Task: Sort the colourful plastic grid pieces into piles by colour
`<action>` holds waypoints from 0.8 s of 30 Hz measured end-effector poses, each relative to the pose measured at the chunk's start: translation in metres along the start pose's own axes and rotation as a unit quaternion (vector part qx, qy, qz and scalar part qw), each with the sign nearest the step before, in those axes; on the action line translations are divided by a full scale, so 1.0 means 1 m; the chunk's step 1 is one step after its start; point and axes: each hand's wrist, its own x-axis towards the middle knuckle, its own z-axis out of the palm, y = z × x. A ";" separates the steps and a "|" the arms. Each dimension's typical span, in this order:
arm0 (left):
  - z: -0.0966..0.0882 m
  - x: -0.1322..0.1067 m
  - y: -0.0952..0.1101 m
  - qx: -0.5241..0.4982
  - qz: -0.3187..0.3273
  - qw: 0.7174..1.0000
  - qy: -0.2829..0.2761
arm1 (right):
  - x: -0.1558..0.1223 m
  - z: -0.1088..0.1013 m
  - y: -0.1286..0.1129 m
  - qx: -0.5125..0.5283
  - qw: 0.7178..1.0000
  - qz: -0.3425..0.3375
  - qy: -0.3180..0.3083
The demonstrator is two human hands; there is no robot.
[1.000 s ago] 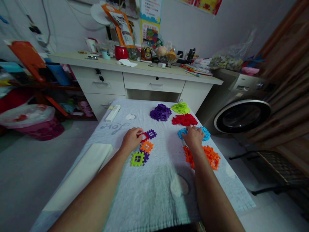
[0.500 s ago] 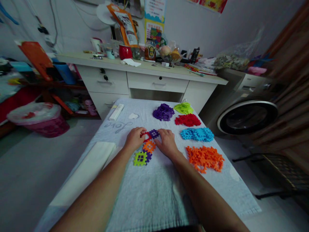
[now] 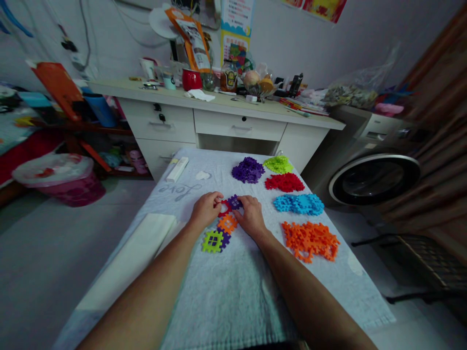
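Both hands meet over a short chain of joined plastic tiles on the towel-covered tabletop [image 3: 226, 296]. The left hand [image 3: 205, 210] has its fingers pinched together on the red tile [image 3: 223, 208] at the chain's far end. The right hand [image 3: 251, 215] lays its fingers on the purple tile [image 3: 234, 201] beside it; whether they grip or merely press, I cannot tell. An orange tile [image 3: 227, 224] and a green tile [image 3: 212, 241] trail nearer the person.

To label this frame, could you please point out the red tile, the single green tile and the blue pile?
red tile [image 3: 224, 209]: head view, on its visible ring.
single green tile [image 3: 212, 241]: head view, on its centre.
blue pile [image 3: 298, 203]: head view, on the pile's middle.
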 end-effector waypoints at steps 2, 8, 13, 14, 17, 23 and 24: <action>0.001 0.000 0.000 0.000 0.003 1.000 0.000 | -0.001 0.000 -0.001 -0.004 1.000 -0.002 0.014; 0.001 -0.001 0.001 0.006 0.010 1.000 -0.003 | -0.001 -0.001 0.002 -0.016 0.998 0.016 0.054; 0.000 0.000 0.001 0.011 0.005 1.000 0.000 | 0.003 0.002 0.015 -0.003 0.995 0.037 0.090; 0.001 0.000 0.001 0.012 0.004 1.000 0.001 | 0.005 0.002 0.018 0.002 0.995 0.035 0.095; 0.001 0.001 -0.001 0.011 0.001 1.000 0.007 | 0.018 0.003 0.023 0.014 0.993 0.026 0.116; 0.002 0.001 -0.003 0.007 -0.005 1.000 0.011 | 0.062 0.004 0.035 0.058 0.984 0.077 0.151; 0.002 0.001 -0.003 0.006 -0.006 1.000 0.010 | 0.069 0.005 0.038 0.065 0.982 0.087 0.155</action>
